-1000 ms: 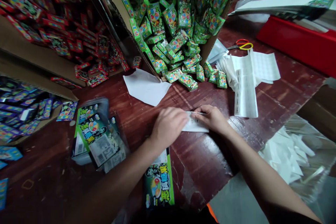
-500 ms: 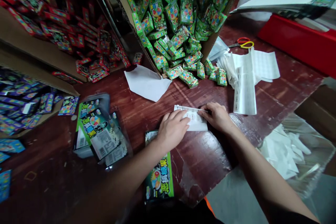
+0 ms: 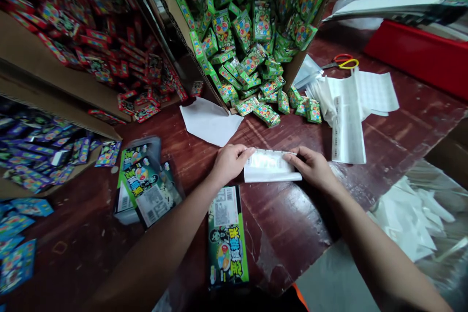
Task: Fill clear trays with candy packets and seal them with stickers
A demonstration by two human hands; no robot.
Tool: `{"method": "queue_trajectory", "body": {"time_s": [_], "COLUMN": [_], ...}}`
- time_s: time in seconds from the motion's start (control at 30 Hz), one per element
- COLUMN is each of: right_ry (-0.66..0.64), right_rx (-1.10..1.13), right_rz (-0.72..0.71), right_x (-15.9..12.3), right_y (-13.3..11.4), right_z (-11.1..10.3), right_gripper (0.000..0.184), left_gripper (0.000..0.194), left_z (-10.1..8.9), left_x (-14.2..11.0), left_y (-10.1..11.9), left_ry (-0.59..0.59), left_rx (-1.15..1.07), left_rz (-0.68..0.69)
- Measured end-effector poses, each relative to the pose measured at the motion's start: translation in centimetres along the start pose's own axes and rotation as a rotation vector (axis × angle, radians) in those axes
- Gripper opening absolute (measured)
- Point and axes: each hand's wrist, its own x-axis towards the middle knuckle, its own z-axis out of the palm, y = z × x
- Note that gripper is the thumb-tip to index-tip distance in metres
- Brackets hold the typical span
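Both hands have hold of a white label sheet on the desk (image 3: 285, 219), and it stretches right between them. The label sheet (image 3: 268, 162) is a narrow piece, shiny across the middle, with faint greyish print towards its far edge and a plain white flap curling along the edge nearest the person. The left hand (image 3: 229, 163) pinches its left end, thumb laid over the far corner; the right hand (image 3: 310, 166) grips the other end, thumb on top.

Half a second ago the left hand was lying across the sheet, fingers spread over a row of round labels. Now it has drawn back to the end, more of the surface is bare to the light, and the rounds are hard to make out. The right hand has kept its place at its end. With the left forearm shifted, the green-and-black packet (image 3: 228, 239) just on the near side of the left hand shows its barcode label, which was mostly covered before.

Beyond the right hand lie more label strips (image 3: 349, 131) and, further off, scissors (image 3: 343, 62); beyond the left hand, a torn white paper (image 3: 210, 124).
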Motion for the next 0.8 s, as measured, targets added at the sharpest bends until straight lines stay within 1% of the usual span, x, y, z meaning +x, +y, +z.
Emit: {"method": "queue_trajectory", "body": {"time_s": [0.03, 0.1, 0.13, 0.17, 0.2, 0.27, 0.3, 0.33, 0.37, 0.43, 0.5, 0.6, 0.7, 0.77, 0.8], "right_ry": [0.007, 0.022, 0.026, 0.03, 0.031, 0.024, 0.017, 0.01, 0.003, -0.009, -0.023, -0.021, 0.042, 0.034, 0.013], "right_rx": [-0.032, -0.104, -0.14, -0.173, -0.201, -0.243, -0.257, -0.266, -0.27, -0.274, -0.283, -0.263, -0.206, -0.27, -0.335], "right_rz": [0.001, -0.004, -0.01, -0.018, -0.026, -0.045, -0.055, -0.065, -0.075, -0.096, -0.119, -0.192, -0.246, -0.211, -0.178], "right_x": [0.2, 0.7, 0.9, 1.1, 1.2, 1.4, 1.4, 1.5, 1.5, 1.6, 1.6, 1.8, 2.4, 2.8, 3.0], "right_y": [0.1, 0.2, 0.2, 0.3, 0.3, 0.5, 0.6, 0.7, 0.8, 0.8, 0.6, -0.2, -1.1, -1.3, -1.3], "right_z": [0.1, 0.4, 0.5, 0.5, 0.5, 0.3, 0.1, -0.2, -0.6, -1.4, -2.1, -2.9, -2.9, -2.5, -2.2], "right_gripper": [0.034, 0.031, 0.029, 0.028, 0.027, 0.027, 0.028, 0.031, 0.032, 0.028, 0.022, 0.019, 0.019, 0.022, 0.03], "left_gripper": [0.032, 0.022, 0.02, 0.019, 0.019, 0.018, 0.017, 0.017, 0.017, 0.017, 0.017, 0.018, 0.018, 0.018, 0.018], "left_z": [-0.2, -0.4, -0.2, 0.2, 0.8, 2.2, 2.9, 3.5, 3.9, 4.3, 4.2, 3.8, 3.6, 3.7, 3.7], "left_x": [-0.2, -0.7, -1.0, -1.4, -1.8, -2.6, -2.8, -3.0, -3.2, -3.2, -3.1, -3.1, -3.2, -3.2, -3.3], "left_y": [0.3, 1.0, 1.5, 1.9, 2.4, 3.0, 3.2, 3.3, 3.3, 3.3, 3.3, 3.5, 3.6, 3.6, 3.5], "left_ry": [0.041, 0.165, 0.208, 0.211, 0.17, 0.007, -0.067, -0.11, -0.127, -0.139, -0.156, -0.176, -0.178, -0.178, -0.175], "left_rx": [0.047, 0.18, 0.255, 0.327, 0.389, 0.462, 0.488, 0.516, 0.543, 0.583, 0.594, 0.589, 0.581, 0.568, 0.558], "left_rz": [-0.006, 0.017, 0.063, 0.135, 0.223, 0.371, 0.411, 0.426, 0.423, 0.409, 0.403, 0.387, 0.377, 0.375, 0.373]}}
